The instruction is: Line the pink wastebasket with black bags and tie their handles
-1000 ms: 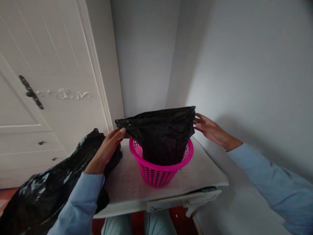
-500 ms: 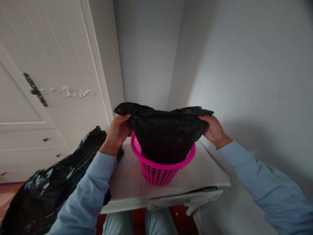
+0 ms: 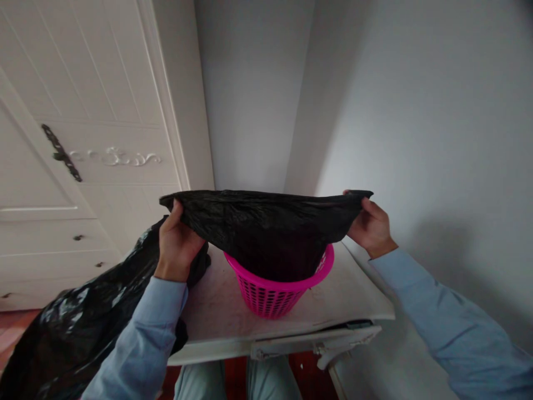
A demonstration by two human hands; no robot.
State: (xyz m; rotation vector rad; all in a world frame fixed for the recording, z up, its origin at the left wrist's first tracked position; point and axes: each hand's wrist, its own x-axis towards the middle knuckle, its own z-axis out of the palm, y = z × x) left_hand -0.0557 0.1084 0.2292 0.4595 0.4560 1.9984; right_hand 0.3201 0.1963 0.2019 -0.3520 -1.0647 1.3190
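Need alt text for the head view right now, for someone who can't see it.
Both hands, left hand and right hand, stretch a black bag wide open above a pink basket on a white table. A second black bag slumps at the left.

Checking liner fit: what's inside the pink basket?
A black bag sits in the basket, its mouth stretched wide above the rim by the left hand and right hand. The bag hides the basket's floor and anything underneath.
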